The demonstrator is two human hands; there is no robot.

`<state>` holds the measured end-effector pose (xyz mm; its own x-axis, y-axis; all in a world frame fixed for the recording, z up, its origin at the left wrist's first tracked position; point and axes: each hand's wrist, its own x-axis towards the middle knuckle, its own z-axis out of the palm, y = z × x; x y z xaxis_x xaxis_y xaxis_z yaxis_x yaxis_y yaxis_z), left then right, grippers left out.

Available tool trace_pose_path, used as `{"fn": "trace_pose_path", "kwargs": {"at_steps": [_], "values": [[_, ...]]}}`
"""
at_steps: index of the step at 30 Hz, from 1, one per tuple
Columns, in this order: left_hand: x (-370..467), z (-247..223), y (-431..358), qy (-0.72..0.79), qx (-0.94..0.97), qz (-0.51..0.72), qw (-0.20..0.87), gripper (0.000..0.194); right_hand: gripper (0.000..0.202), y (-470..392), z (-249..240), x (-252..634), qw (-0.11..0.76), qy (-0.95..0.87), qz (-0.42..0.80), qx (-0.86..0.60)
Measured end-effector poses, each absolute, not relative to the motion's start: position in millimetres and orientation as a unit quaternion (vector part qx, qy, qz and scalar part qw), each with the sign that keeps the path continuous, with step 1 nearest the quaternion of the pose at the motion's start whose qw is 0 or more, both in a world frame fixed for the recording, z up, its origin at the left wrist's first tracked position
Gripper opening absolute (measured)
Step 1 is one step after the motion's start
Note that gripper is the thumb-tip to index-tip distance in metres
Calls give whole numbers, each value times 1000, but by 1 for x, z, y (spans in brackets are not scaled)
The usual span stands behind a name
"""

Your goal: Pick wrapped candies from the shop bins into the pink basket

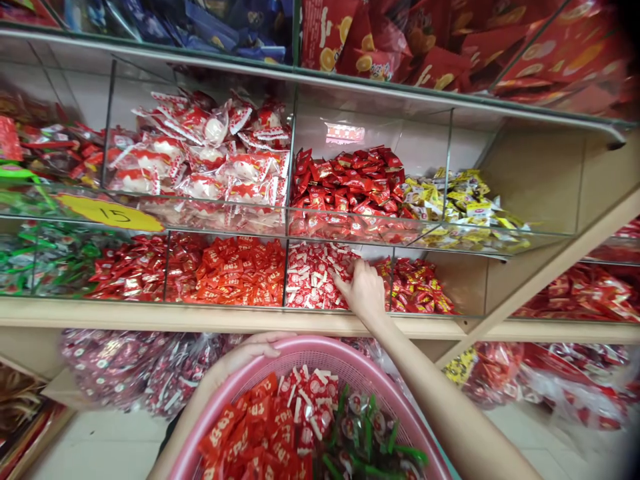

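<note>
My left hand (pixel 245 357) is closed over the far rim of a pink plastic basket (pixel 320 345), low in the head view. Inside the basket lie orange-red wrapped candies (pixel 245 433), red-and-white wrapped candies (pixel 313 400) and dark candies with green wrapper ends (pixel 375 433). My right hand (pixel 367 290) reaches into a lower shelf bin, at the right side of a pile of red-and-white candies (pixel 317 277). Its thumb and fingers are apart on the pile, and no candy shows between them. The undersides of the fingers are hidden.
Clear dividers (pixel 286 273) separate the bins. Orange-red candies (pixel 240 270) fill the bin to the left; red-and-yellow ones (pixel 420 287) lie to the right. Above hangs a glass shelf edge (pixel 225 207) with a yellow price tag (pixel 110 212). Bagged candy (pixel 115 367) sits below the wooden ledge (pixel 150 317).
</note>
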<state>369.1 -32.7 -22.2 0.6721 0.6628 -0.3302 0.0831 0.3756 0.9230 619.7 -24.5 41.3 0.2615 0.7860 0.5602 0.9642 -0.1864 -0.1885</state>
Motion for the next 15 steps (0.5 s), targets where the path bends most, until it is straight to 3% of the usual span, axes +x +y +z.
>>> {"fn": "trace_pose_path", "kwargs": {"at_steps": [8, 15], "values": [[366, -24, -31, 382, 534, 194, 729, 32, 23, -30, 37, 626, 317, -613, -111, -715], [368, -20, -30, 351, 541, 179, 743, 32, 25, -31, 38, 631, 354, -609, -40, -709]]}}
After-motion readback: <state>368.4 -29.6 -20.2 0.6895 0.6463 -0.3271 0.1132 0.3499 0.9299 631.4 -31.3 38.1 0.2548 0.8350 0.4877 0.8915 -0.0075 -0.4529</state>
